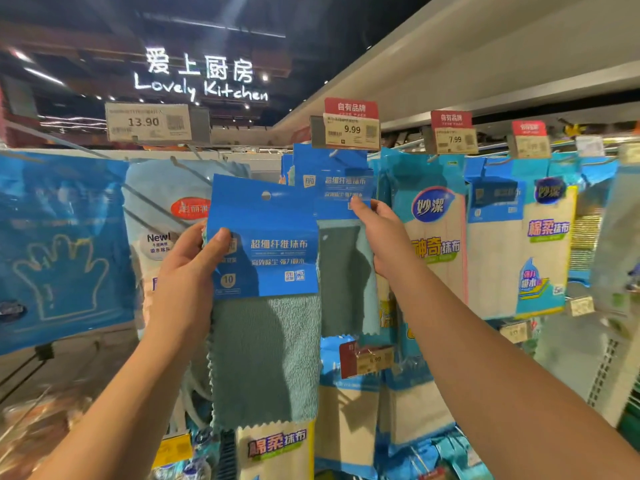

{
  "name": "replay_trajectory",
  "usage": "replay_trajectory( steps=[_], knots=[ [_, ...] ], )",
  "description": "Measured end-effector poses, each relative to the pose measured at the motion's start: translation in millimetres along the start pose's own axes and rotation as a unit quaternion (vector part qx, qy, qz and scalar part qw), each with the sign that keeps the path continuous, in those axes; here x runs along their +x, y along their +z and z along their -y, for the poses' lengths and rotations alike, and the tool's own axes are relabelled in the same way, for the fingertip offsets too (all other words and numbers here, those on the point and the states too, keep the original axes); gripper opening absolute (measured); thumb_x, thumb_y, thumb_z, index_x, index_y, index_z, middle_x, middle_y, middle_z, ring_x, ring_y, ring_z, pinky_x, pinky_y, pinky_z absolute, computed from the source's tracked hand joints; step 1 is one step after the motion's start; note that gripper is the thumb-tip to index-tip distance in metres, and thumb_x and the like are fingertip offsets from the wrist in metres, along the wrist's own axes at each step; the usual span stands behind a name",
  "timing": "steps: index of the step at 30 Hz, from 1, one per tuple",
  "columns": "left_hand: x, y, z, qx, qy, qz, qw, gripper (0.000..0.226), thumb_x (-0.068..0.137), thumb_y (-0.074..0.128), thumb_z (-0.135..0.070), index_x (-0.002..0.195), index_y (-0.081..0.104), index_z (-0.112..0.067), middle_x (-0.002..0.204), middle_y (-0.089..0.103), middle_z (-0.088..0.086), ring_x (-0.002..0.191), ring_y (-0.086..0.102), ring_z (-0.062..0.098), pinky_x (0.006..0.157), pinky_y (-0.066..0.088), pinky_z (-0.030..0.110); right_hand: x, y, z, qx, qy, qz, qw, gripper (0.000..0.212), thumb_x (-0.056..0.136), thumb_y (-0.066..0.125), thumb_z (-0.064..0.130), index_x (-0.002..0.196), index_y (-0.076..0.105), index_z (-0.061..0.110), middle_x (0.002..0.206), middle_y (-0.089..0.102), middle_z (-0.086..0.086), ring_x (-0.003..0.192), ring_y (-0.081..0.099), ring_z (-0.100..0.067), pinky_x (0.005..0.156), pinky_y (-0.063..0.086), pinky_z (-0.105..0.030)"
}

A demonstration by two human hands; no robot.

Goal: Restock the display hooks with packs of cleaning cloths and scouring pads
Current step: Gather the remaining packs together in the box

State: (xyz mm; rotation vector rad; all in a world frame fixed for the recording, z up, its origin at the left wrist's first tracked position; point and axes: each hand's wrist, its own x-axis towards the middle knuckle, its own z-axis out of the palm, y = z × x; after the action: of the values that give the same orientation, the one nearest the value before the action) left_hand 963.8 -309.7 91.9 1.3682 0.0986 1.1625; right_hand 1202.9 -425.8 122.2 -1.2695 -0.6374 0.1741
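Our left hand (194,271) pinches the loose cloth pack (265,299) at centre; our right hand (382,233) grips the hung pack (341,216) at one o'clock. We should line its punched hole (266,195) onto that hook; the 9.99 price tag (346,131) at twelve crowds the tip.

- Left hand (188,268): bare, with no glove, ring or watch showing; the thumbnail is short and unpainted.
- Left forearm (138,386), below the fingers: bare along its whole visible length, no sleeve or cuff reaching it.
- Right hand (381,237): bare, no glove or ring; a short plain nail shows at the uppermost fingertip.
- Right forearm (485,368), below the fingers: bare to the frame edge, no sleeve, band or marking.
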Motion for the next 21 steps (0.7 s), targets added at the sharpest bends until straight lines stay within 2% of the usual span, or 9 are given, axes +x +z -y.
replay_trajectory(
  steps=[1,3,5,7,8,15,18,20,21],
  knots=[
    [1.3,0.7,0.6,0.0,0.0,0.0,1.0,0.019,0.102,0.053,-0.016,0.116,0.067,-0.016,0.098,0.078,0.001,0.082,0.075,0.017,0.063,0.06,0.026,1.1,3.8,1.0,-0.022,0.003,-0.005,1.0,0.035,0.093,0.065,0.044,0.118,0.063,0.02,0.102,0.072,0.007,0.096,0.068,-0.013,0.085,0.056,-0.037],
    [3.9,2.0,1.6,-0.003,-0.001,0.001,1.0,0.018,0.103,0.053,-0.017,0.113,0.067,-0.017,0.097,0.078,-0.001,0.083,0.075,0.016,0.063,0.06,0.025,5.7,12.6,5.0,-0.088,-0.001,-0.017,0.996,0.034,0.099,0.057,0.043,0.125,0.061,0.021,0.096,0.063,0.016,0.093,0.06,-0.009,0.075,0.046,-0.027],
    [6.1,3.2,2.0,-0.006,-0.005,0.005,1.0,0.018,0.103,0.053,-0.017,0.114,0.067,-0.017,0.099,0.077,0.0,0.084,0.074,0.016,0.064,0.06,0.026,13.6,21.1,7.1,-0.156,0.005,-0.02,0.988,0.041,0.102,0.049,0.044,0.134,0.055,0.019,0.114,0.062,0.009,0.103,0.055,-0.017,0.086,0.04,-0.028],
    [8.7,3.9,3.2,-0.007,-0.012,0.004,1.0,0.019,0.102,0.053,-0.018,0.115,0.067,-0.016,0.101,0.077,0.002,0.085,0.074,0.018,0.066,0.06,0.028,22.5,29.8,5.6,-0.183,0.027,-0.022,0.982,0.054,0.103,0.045,0.046,0.147,0.044,0.015,0.145,0.05,-0.004,0.126,0.049,-0.026,0.103,0.037,-0.036],
    [9.4,4.7,3.6,-0.008,-0.015,0.004,1.0,0.019,0.102,0.054,-0.018,0.114,0.068,-0.017,0.101,0.077,0.003,0.085,0.074,0.019,0.066,0.06,0.028,23.9,33.9,5.3,-0.188,0.04,-0.018,0.981,0.056,0.103,0.044,0.046,0.149,0.04,0.014,0.151,0.044,-0.006,0.133,0.044,-0.029,0.108,0.034,-0.037],
    [10.9,12.0,6.4,-0.016,-0.025,0.026,0.999,0.021,0.102,0.054,-0.017,0.119,0.066,-0.013,0.1,0.078,0.002,0.085,0.076,0.019,0.061,0.059,0.027,24.3,43.4,-4.4,-0.165,0.08,-0.026,0.983,0.068,0.102,0.045,0.048,0.158,0.02,0.017,0.157,0.036,-0.005,0.139,0.038,-0.03,0.113,0.03,-0.042],
    [11.8,15.2,7.9,-0.021,-0.029,0.027,0.999,0.02,0.102,0.054,-0.016,0.118,0.065,-0.011,0.098,0.078,0.002,0.083,0.076,0.018,0.06,0.059,0.025,10.0,41.2,1.6,-0.195,0.096,-0.016,0.976,0.077,0.101,0.04,0.055,0.159,0.007,0.015,0.164,0.02,-0.007,0.147,0.025,-0.033,0.117,0.023,-0.046],
    [13.4,16.7,10.6,-0.024,-0.033,0.036,0.999,0.019,0.102,0.054,-0.016,0.116,0.066,-0.014,0.1,0.078,0.002,0.085,0.076,0.019,0.061,0.059,0.026,-12.1,35.8,3.2,-0.214,0.085,-0.008,0.973,0.073,0.103,0.034,0.054,0.159,0.009,0.015,0.165,0.017,-0.007,0.149,0.021,-0.032,0.116,0.023,-0.045],
    [14.3,18.0,12.3,-0.026,-0.034,0.037,0.998,0.018,0.102,0.054,-0.015,0.114,0.067,-0.016,0.1,0.078,0.002,0.086,0.076,0.02,0.062,0.059,0.027,-26.4,32.1,0.5,-0.196,0.071,0.001,0.978,0.069,0.102,0.034,0.056,0.159,0.016,0.02,0.163,0.023,-0.005,0.148,0.025,-0.03,0.115,0.024,-0.047]
  ],
)
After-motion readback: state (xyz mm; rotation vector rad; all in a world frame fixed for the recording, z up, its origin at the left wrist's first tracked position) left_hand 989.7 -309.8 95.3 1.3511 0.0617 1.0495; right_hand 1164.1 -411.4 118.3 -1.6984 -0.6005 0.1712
